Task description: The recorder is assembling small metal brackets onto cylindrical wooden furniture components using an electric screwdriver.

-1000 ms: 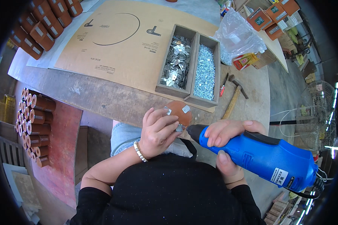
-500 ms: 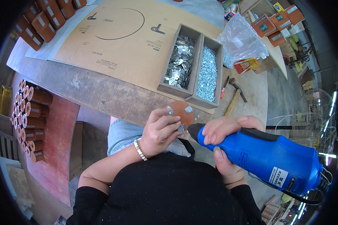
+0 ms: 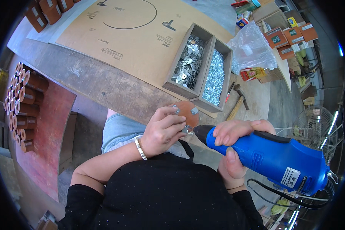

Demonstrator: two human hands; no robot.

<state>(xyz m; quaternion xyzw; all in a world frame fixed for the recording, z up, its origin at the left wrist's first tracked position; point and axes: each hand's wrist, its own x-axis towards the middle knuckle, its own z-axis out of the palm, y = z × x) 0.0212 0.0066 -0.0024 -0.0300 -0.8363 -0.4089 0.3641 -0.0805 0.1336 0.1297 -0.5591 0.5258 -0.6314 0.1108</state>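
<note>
1. I see a wooden-handled hammer with a dark metal head (image 3: 238, 105).
2. A thin, red-handled screwdriver (image 3: 228, 96) lies just beside it.
3. A crumpled, clear plastic bag (image 3: 253, 50) sits by a red-and-yellow packet (image 3: 250, 74).
4. A round wire fan (image 3: 314, 128) stands farther off.

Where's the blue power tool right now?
In the head view, right of centre: the blue power tool is in the right hand, its black nose pointing left toward the round brown piece at the left hand.

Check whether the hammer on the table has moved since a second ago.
No. The hammer lies just right of the wooden box, as before; the whole view has shifted, carrying both along.
</note>
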